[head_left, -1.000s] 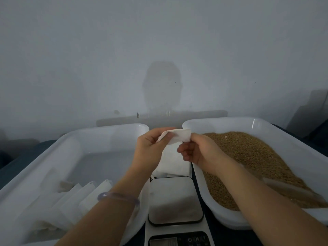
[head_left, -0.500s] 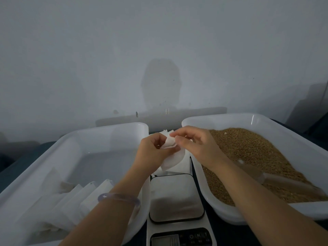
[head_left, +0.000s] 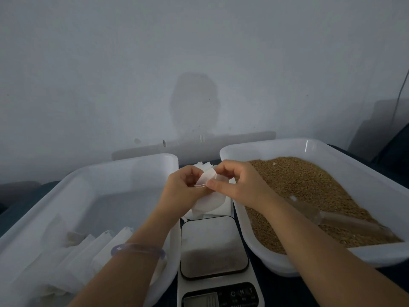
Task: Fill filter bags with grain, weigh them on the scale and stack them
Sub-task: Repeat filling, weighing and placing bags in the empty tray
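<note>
Above the scale (head_left: 213, 247), I see both hands pinching one filter bag (head_left: 207, 181). Left hand (head_left: 183, 188) curls round its edge, right hand (head_left: 240, 187) nips the rim with thumb and forefinger. A second ago it was stretched flat; now the mouth is parting. Looks empty to me, so the grain (head_left: 309, 185) right of the scale comes next.

The scale (head_left: 213, 244) stands between the left tray (head_left: 132, 161), with filter bags (head_left: 99, 247) in it, and the right tray (head_left: 265, 145), which holds grain (head_left: 309, 185) and a scoop (head_left: 354, 222).
</note>
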Motion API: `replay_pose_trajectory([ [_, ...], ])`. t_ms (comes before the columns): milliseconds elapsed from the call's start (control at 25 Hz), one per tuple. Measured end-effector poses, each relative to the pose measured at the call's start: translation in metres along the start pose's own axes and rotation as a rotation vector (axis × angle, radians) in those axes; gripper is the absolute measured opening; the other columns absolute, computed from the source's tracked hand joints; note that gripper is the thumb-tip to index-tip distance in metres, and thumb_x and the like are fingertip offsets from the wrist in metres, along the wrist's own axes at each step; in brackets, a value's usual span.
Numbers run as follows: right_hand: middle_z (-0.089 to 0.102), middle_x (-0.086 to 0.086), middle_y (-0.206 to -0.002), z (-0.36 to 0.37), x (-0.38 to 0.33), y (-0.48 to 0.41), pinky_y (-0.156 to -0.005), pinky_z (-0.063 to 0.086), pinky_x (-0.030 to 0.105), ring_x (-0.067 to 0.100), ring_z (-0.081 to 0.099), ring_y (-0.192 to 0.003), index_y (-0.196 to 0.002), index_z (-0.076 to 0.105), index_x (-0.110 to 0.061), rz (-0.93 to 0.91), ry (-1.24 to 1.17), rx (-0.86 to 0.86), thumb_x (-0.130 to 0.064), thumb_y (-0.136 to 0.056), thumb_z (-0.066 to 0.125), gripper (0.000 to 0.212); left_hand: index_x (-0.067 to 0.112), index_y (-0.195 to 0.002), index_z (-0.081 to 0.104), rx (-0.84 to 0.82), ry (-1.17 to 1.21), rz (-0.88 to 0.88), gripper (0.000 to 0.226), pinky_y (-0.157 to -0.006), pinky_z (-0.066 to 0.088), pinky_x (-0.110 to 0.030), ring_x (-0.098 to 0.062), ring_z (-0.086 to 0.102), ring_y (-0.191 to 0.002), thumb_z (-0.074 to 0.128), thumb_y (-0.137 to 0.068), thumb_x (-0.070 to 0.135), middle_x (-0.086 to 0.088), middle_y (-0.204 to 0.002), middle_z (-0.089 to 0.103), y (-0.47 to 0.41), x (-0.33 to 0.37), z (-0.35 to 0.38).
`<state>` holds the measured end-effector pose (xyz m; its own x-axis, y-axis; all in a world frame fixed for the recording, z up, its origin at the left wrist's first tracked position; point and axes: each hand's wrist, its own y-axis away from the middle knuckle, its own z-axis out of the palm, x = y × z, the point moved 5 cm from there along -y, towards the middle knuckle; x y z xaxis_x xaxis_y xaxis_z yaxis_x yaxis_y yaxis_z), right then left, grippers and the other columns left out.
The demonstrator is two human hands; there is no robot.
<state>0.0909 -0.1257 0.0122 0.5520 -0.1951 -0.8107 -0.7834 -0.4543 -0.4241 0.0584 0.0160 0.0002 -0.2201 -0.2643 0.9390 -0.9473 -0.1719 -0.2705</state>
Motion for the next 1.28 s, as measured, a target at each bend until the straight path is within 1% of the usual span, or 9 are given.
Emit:
replay_pose_trajectory([
  [440,0.072,0.011,-0.074,-0.004,-0.002,0.0,-0.082,0.05,0.046,0.034,0.064,-0.076,-0.08,0.076,-0.022,0.066,-0.09,-0.033,-0.022,-0.091,0.06,0.02,0.022,-0.085,0.061,0.07,-0.023,-0.04,0.028,-0.056,0.049,-0.019,-0.005,0.061,-0.059,0.082,-0.068,0.013,0.006,-0.068,0.067,-0.003,0.0,-0.009],
  [560,0.074,0.001,-0.077,-0.003,0.002,0.0,-0.089,0.048,0.033,0.007,0.065,-0.082,-0.098,0.073,-0.017,0.102,-0.1,-0.021,-0.021,-0.091,0.06,0.015,0.023,-0.08,0.057,0.377,-0.362,0.129,0.023,-0.07,0.045,-0.021,-0.007,0.059,-0.076,0.074,-0.077,0.009,0.015,-0.077,0.06,0.001,0.01,-0.027],
  [640,0.074,-0.01,-0.082,-0.001,0.007,-0.001,-0.098,0.04,0.02,-0.01,0.06,-0.095,-0.124,0.06,-0.015,0.173,-0.115,-0.037,-0.024,-0.09,0.062,0.035,0.019,-0.092,0.059,0.493,-0.519,0.362,0.014,-0.077,0.035,-0.015,-0.01,0.052,-0.09,0.068,-0.081,0.021,0.018,-0.088,0.055,0.011,0.029,-0.029],
  [760,0.074,-0.003,-0.095,0.0,0.008,-0.004,-0.103,0.04,0.029,0.002,0.061,-0.106,-0.127,0.057,-0.013,0.191,-0.176,-0.062,-0.022,-0.086,0.065,0.043,0.014,-0.123,0.055,0.251,-0.636,0.687,0.063,-0.106,0.025,-0.017,-0.005,0.04,-0.121,0.069,-0.073,0.049,0.011,-0.123,0.05,0.018,0.046,-0.009],
  [840,0.073,-0.003,-0.099,0.0,0.005,-0.003,-0.105,0.039,0.038,0.007,0.063,-0.104,-0.118,0.065,-0.02,0.187,-0.238,-0.104,-0.021,-0.076,0.063,0.043,0.017,-0.144,0.032,-0.018,-0.876,0.672,0.094,-0.119,0.006,-0.031,-0.011,0.022,-0.141,0.076,-0.068,0.05,0.01,-0.146,0.031,0.015,0.04,0.012],
  [920,0.073,-0.004,-0.099,0.003,0.003,-0.003,-0.102,0.039,0.037,0.01,0.063,-0.105,-0.104,0.071,-0.036,0.165,-0.294,-0.195,-0.019,-0.067,0.055,0.043,0.021,-0.15,0.012,-0.081,-1.072,0.601,0.106,-0.118,-0.006,-0.03,-0.012,0.023,-0.141,0.078,-0.07,0.043,0.009,-0.15,0.028,0.011,0.028,0.021],
  [1000,0.072,0.003,-0.105,0.007,0.002,-0.002,-0.104,0.037,0.039,0.018,0.061,-0.11,-0.102,0.072,-0.033,0.128,-0.362,-0.288,-0.015,-0.065,0.051,0.046,0.018,-0.148,0.018,-0.011,-1.078,0.535,0.096,-0.115,0.007,-0.026,-0.016,0.039,-0.13,0.076,-0.074,0.034,0.003,-0.14,0.043,0.005,0.022,0.02],
  [1120,0.069,0.011,-0.111,0.011,0.005,-0.003,-0.102,0.04,0.037,0.024,0.06,-0.113,-0.115,0.067,-0.015,0.12,-0.413,-0.376,-0.009,-0.067,0.048,0.051,0.014,-0.139,0.033,0.048,-0.899,0.396,0.07,-0.091,0.039,-0.03,-0.025,0.054,-0.112,0.07,-0.08,0.021,-0.004,-0.128,0.054,0.0,0.017,0.012],
  [1280,0.066,0.019,-0.111,0.011,0.009,-0.006,-0.098,0.046,0.038,0.031,0.058,-0.112,-0.111,0.068,-0.01,0.122,-0.396,-0.361,-0.01,-0.067,0.05,0.048,0.017,-0.133,0.039,-0.012,-0.656,0.169,0.061,-0.072,0.039,-0.022,-0.017,0.053,-0.095,0.067,-0.079,0.014,0.005,-0.105,0.053,0.001,-0.001,0.007],
])
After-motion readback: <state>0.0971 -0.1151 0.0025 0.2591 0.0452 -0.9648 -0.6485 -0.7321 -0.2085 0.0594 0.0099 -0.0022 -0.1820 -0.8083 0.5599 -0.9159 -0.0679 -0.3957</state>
